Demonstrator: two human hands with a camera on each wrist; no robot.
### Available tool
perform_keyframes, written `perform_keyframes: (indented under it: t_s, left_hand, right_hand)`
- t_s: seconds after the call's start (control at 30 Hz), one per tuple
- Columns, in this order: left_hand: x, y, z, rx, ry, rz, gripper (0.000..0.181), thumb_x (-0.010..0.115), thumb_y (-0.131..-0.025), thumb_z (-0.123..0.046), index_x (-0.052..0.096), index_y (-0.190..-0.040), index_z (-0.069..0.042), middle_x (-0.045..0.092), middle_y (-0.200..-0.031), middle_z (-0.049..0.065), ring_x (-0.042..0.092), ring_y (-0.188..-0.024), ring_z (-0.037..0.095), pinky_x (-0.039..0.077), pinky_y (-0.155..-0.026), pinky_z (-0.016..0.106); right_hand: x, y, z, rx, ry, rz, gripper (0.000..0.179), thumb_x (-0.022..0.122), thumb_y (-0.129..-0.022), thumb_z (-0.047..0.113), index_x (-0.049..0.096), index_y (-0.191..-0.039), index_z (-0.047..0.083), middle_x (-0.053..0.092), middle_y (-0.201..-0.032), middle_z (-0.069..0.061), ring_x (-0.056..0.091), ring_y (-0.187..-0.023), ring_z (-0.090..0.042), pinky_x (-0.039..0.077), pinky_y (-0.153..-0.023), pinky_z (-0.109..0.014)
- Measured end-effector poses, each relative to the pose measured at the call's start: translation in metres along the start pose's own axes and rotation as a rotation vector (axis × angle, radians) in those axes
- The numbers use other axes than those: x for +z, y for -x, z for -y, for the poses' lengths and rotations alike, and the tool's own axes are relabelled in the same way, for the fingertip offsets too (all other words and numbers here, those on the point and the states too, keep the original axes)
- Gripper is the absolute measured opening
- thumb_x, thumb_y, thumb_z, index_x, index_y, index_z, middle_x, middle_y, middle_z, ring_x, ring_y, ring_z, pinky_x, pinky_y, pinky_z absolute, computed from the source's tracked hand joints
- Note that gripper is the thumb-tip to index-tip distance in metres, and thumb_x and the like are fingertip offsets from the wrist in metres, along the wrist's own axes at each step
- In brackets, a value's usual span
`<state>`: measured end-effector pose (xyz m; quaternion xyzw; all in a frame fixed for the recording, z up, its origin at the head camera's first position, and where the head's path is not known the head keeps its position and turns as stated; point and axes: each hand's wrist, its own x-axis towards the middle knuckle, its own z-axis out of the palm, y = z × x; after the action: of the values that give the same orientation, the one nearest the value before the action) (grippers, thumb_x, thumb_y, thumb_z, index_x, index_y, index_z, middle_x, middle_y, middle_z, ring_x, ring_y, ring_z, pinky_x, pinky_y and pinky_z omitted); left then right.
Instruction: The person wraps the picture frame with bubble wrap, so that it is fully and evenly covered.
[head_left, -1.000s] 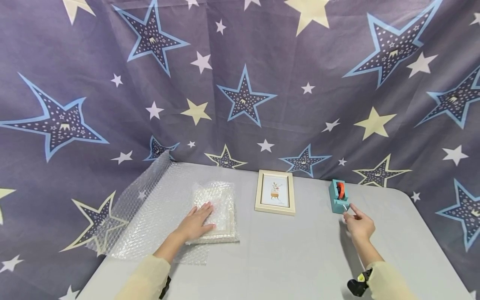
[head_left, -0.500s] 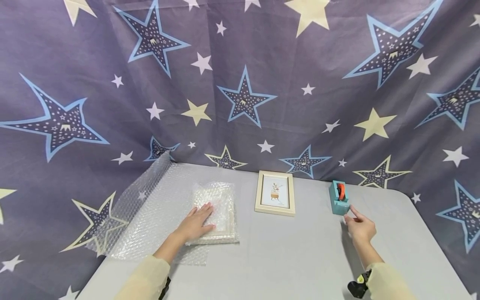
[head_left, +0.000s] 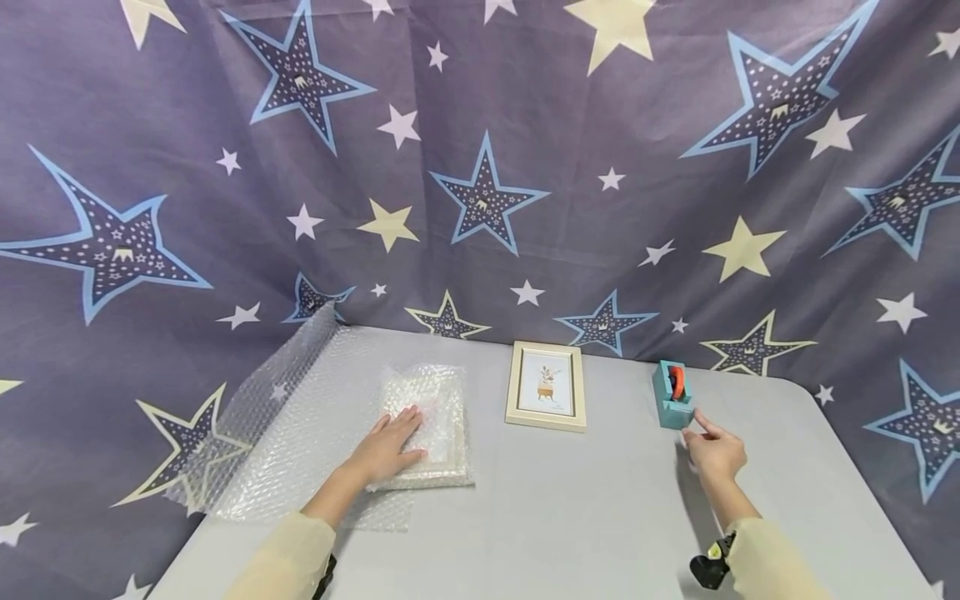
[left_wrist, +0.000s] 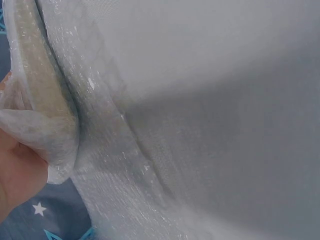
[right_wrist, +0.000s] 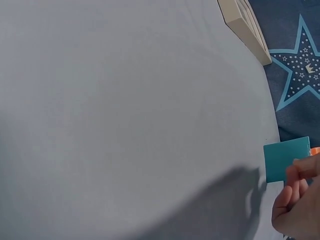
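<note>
My left hand (head_left: 386,450) lies flat with spread fingers on a bubble-wrapped package (head_left: 446,473), pressing it down. In the left wrist view the package's pale edge (left_wrist: 45,85) shows through the wrap, beside the hand. Loose bubble wrap (head_left: 307,442) spreads out under and left of the package. At the right, the curled fingers of my right hand (head_left: 716,454) pinch at the front end of a teal tape dispenser (head_left: 672,414), where the tape's free end is too small to make out. Its orange-red tape core (head_left: 677,383) shows on top.
A cream picture frame (head_left: 546,421) with a plant print lies between the package and the dispenser. The light grey table (head_left: 562,517) ends at the back against a star-patterned curtain (head_left: 360,275). Bubble wrap (head_left: 255,417) overhangs the left edge.
The right fingers stay at the dispenser's front; a bright glint seen there a second ago no longer shows. The left hand stays on the package. The head view shifts slightly.
</note>
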<state>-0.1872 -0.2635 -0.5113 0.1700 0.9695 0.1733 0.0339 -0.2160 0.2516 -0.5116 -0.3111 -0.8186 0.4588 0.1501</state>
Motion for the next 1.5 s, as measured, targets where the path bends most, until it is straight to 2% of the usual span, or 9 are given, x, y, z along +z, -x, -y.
perform_keyframes:
  t_s: [0.27, 0.37, 0.5, 0.6, 1.0, 1.13, 1.2, 1.43, 1.5]
  left_hand:
    - [-0.0006, 0.0002, -0.0004, 0.006, 0.0, 0.002, 0.07, 0.056, -0.094, -0.039, 0.036, -0.145, 0.004, 0.033, -0.154, 0.022, 0.03, -0.145, 0.038, 0.015, -0.121, 0.058]
    - [-0.0012, 0.0006, -0.0009, 0.006, 0.002, 0.004, 0.069, 0.056, -0.094, -0.039, 0.036, -0.145, 0.004, 0.032, -0.154, 0.022, 0.03, -0.145, 0.038, 0.015, -0.121, 0.058]
    - [-0.0014, 0.0011, -0.002, 0.004, 0.009, 0.007, 0.069, 0.056, -0.094, -0.038, 0.036, -0.145, 0.004, 0.032, -0.154, 0.022, 0.03, -0.145, 0.038, 0.015, -0.121, 0.058]
    - [-0.0014, 0.0009, -0.0019, -0.003, 0.006, 0.011, 0.069, 0.057, -0.094, -0.038, 0.036, -0.145, 0.003, 0.032, -0.155, 0.022, 0.029, -0.145, 0.038, 0.014, -0.122, 0.058]
    - [0.0006, 0.0008, -0.0014, -0.005, 0.008, 0.012, 0.069, 0.056, -0.094, -0.038, 0.035, -0.145, 0.003, 0.031, -0.155, 0.021, 0.029, -0.145, 0.037, 0.013, -0.122, 0.058]
    - [0.0012, 0.0021, -0.0031, 0.004, 0.009, 0.012, 0.069, 0.057, -0.094, -0.037, 0.036, -0.145, 0.004, 0.032, -0.155, 0.022, 0.03, -0.145, 0.038, 0.014, -0.122, 0.058]
    - [0.0023, 0.0025, -0.0033, 0.007, 0.008, 0.01, 0.069, 0.057, -0.094, -0.037, 0.036, -0.145, 0.004, 0.032, -0.154, 0.022, 0.03, -0.145, 0.038, 0.015, -0.121, 0.058]
    - [0.0005, 0.0024, -0.0024, 0.002, 0.012, -0.001, 0.069, 0.057, -0.094, -0.038, 0.038, -0.144, 0.005, 0.033, -0.154, 0.023, 0.03, -0.145, 0.038, 0.015, -0.121, 0.058]
    - [-0.0002, 0.0019, -0.0027, 0.006, 0.007, -0.006, 0.069, 0.057, -0.093, -0.038, 0.038, -0.143, 0.005, 0.033, -0.154, 0.023, 0.03, -0.145, 0.038, 0.015, -0.121, 0.058]
  right_hand:
    - [0.0004, -0.0025, 0.0007, -0.023, 0.067, 0.002, 0.041, 0.073, -0.078, 0.01, 0.065, -0.119, 0.011, 0.062, -0.057, 0.01, 0.044, -0.053, -0.001, 0.037, -0.052, -0.018]
    - [-0.0002, -0.0023, 0.0016, -0.035, 0.078, -0.002, 0.041, 0.073, -0.078, 0.011, 0.065, -0.118, 0.01, 0.068, -0.062, -0.002, 0.045, -0.054, -0.002, 0.037, -0.055, -0.02]
    - [-0.001, -0.0016, 0.0023, -0.039, 0.09, -0.004, 0.04, 0.073, -0.077, 0.011, 0.066, -0.116, 0.01, 0.074, -0.082, -0.016, 0.046, -0.058, -0.004, 0.036, -0.056, -0.02]
    - [-0.0013, -0.0013, 0.003, -0.034, 0.093, 0.004, 0.04, 0.073, -0.078, 0.012, 0.065, -0.117, 0.011, 0.073, -0.095, -0.02, 0.046, -0.061, -0.005, 0.036, -0.055, -0.019]
    - [-0.0023, -0.0004, 0.0036, -0.041, 0.095, 0.015, 0.04, 0.072, -0.078, 0.01, 0.065, -0.118, 0.01, 0.072, -0.095, -0.02, 0.05, -0.065, -0.011, 0.038, -0.06, -0.024]
    - [-0.0032, 0.0018, 0.0022, -0.072, 0.089, -0.005, 0.04, 0.072, -0.077, 0.008, 0.065, -0.116, 0.009, 0.071, -0.089, -0.021, 0.046, -0.06, -0.007, 0.037, -0.059, -0.024]
    - [-0.0037, 0.0026, 0.0017, -0.09, 0.083, -0.02, 0.039, 0.072, -0.076, 0.008, 0.066, -0.114, 0.008, 0.07, -0.078, -0.017, 0.044, -0.057, -0.004, 0.036, -0.057, -0.022]
    - [-0.003, 0.0027, 0.0047, -0.073, 0.077, -0.01, 0.04, 0.073, -0.075, 0.008, 0.066, -0.114, 0.008, 0.071, -0.087, -0.02, 0.044, -0.057, -0.004, 0.035, -0.053, -0.019]
    - [-0.0037, 0.002, 0.0043, -0.07, 0.069, -0.007, 0.041, 0.074, -0.075, 0.009, 0.066, -0.115, 0.009, 0.069, -0.075, -0.014, 0.044, -0.057, -0.003, 0.035, -0.053, -0.019]
